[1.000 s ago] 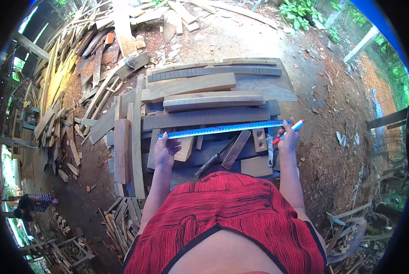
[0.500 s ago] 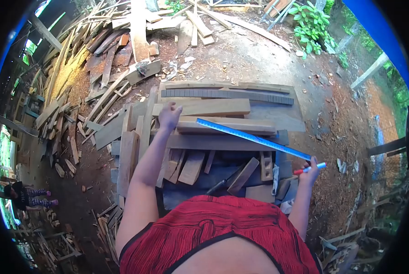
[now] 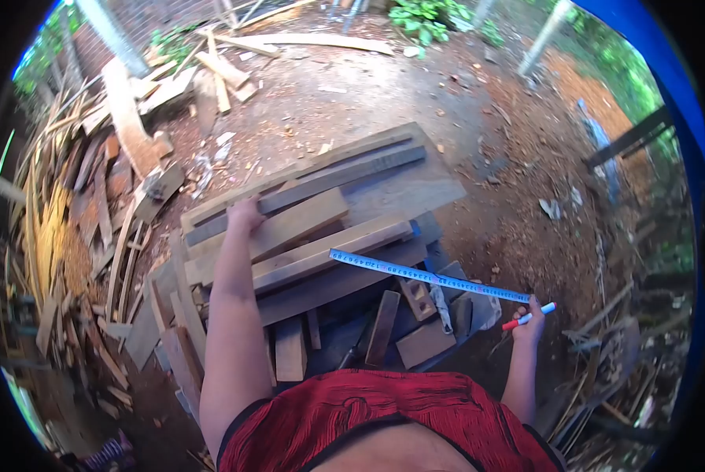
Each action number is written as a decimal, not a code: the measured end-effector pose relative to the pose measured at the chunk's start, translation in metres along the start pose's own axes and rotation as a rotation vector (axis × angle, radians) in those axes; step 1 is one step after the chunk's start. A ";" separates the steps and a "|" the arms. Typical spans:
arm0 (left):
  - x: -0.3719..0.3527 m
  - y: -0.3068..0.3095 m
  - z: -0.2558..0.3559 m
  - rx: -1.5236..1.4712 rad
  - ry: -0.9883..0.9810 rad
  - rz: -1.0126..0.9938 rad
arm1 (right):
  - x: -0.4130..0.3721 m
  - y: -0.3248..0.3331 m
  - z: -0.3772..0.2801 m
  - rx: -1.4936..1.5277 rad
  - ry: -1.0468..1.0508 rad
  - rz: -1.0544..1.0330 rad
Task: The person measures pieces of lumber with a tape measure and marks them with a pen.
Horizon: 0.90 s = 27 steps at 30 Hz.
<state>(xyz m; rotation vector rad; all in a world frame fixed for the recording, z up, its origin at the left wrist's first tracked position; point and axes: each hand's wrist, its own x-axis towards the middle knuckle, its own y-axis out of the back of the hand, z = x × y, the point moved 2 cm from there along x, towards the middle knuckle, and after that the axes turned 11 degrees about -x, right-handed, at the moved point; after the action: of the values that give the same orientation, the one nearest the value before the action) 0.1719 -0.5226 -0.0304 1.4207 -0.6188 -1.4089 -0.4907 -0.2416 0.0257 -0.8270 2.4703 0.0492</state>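
My left hand (image 3: 245, 214) reaches forward over a long dark wooden batten (image 3: 345, 181), its fingers closed around the batten's left part; the fingertips are partly hidden. Beside that hand, nearer to me, lies a lighter wooden plank (image 3: 301, 222). Out to the right, my right hand (image 3: 529, 318) grips one end of a long blue ruler (image 3: 431, 278) with printed numbers. A red and white marker (image 3: 543, 311) is held in the same hand. The ruler's free end hangs over the stacked boards (image 3: 337, 250).
Short wood blocks (image 3: 426, 344) and a piece with holes (image 3: 417, 300) lie on the near side of the work surface. Scrap wood is heaped at the left (image 3: 93, 189). A post (image 3: 545, 35) stands at the back right. A person's patterned trouser leg (image 3: 108, 454) shows at lower left.
My view has turned to the right. My left hand has moved from above the lighter plank onto the dark batten. The right hand still holds the ruler and marker.
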 end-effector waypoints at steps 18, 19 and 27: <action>-0.104 0.102 0.041 0.207 -0.544 0.776 | -0.009 0.020 -0.018 0.190 0.017 0.000; -0.121 0.109 0.038 0.211 -0.542 0.779 | -0.011 0.017 -0.022 0.204 0.009 -0.001; -0.293 0.091 -0.012 0.000 -0.572 0.786 | -0.031 0.011 -0.031 0.207 0.124 -0.199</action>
<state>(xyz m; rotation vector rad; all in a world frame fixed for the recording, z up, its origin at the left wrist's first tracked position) 0.1527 -0.2939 0.1741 0.6106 -1.3622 -1.1343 -0.4910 -0.2214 0.0663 -1.0046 2.4403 -0.3330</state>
